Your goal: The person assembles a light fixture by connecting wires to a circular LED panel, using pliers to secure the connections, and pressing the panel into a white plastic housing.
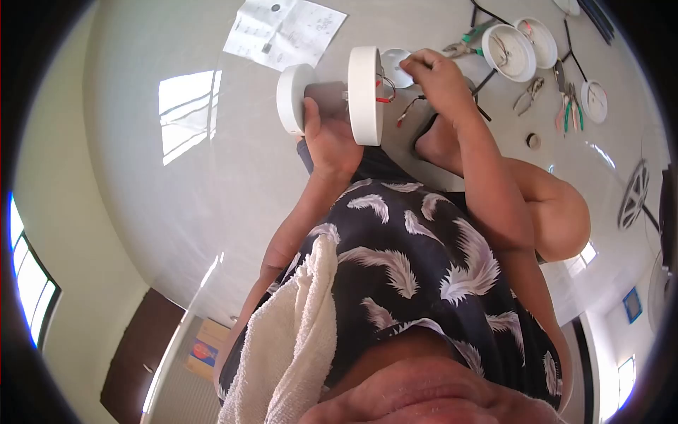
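My left hand (333,147) is closed around the middle of a light fixture (365,95). Two white round ends show on it, with a grey-brown section between them. Thin wires, one with a red end, stick out of its open right side. Just to the right, my right hand (443,83) has thumb and fingers pinched together; whatever is between them is too small to make out. A shallow white dish (395,68) lies behind those fingertips. Below the right hand, a loose wire (408,111) with a reddish connector hangs or lies near my foot.
A printed instruction sheet (286,30) lies on the glossy floor ahead. To the right are white round lamp parts (508,53) on dark rods, green-handled pliers (462,48), more pliers (528,95) and a roll of tape (533,140). A fan (633,194) stands farther right.
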Demonstrator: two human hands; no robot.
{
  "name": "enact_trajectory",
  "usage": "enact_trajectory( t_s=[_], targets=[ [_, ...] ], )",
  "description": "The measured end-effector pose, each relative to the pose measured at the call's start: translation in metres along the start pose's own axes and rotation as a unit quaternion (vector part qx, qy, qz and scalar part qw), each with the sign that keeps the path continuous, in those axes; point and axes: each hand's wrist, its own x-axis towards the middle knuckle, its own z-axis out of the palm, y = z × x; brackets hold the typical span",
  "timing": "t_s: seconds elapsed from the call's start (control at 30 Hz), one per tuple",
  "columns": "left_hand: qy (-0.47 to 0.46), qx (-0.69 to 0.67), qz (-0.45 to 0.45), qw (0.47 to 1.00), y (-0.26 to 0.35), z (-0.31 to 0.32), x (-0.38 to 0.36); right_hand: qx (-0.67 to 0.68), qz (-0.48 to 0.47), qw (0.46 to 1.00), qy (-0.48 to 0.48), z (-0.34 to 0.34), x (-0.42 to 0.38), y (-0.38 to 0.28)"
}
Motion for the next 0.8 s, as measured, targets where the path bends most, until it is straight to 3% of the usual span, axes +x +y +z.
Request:
enact_trajectory(
  t_s=[0.07,0.1,0.2,0.27,0.4,0.47,0.6,0.7,0.8],
  targets=[
    [-0.014,-0.038,-0.023,0.999,0.019,0.003,-0.001,-0.037,-0.094,0.994,-0.030,0.019,-0.016,-0.005],
    [-0.033,-0.078,-0.047,0.995,-0.026,0.020,0.000,-0.076,-0.086,0.993,0.000,-0.021,-0.030,0.004],
    [-0.043,-0.076,-0.058,0.995,-0.014,0.017,0.005,-0.087,-0.155,0.984,-0.002,-0.001,-0.038,-0.001],
    [-0.054,-0.089,-0.062,0.993,-0.016,0.018,0.008,-0.180,-0.281,0.940,0.067,0.006,-0.037,0.011],
    [-0.075,-0.113,-0.081,0.987,-0.016,0.024,0.014,-0.216,-0.294,0.927,0.087,0.005,-0.041,0.010],
    [-0.056,-0.112,-0.066,0.990,-0.021,0.025,0.021,-0.237,-0.331,0.902,0.142,0.004,-0.037,0.013],
    [-0.085,-0.089,-0.061,0.990,-0.022,0.033,0.024,-0.255,-0.355,0.890,0.129,0.001,-0.036,0.012],
    [-0.095,-0.103,-0.059,0.988,-0.031,0.030,0.036,-0.361,-0.357,0.855,0.105,-0.001,-0.022,0.011],
    [-0.024,-0.142,-0.125,0.982,-0.044,0.025,0.050,-0.411,-0.367,0.831,0.082,-0.007,-0.004,0.013]
  ],
)
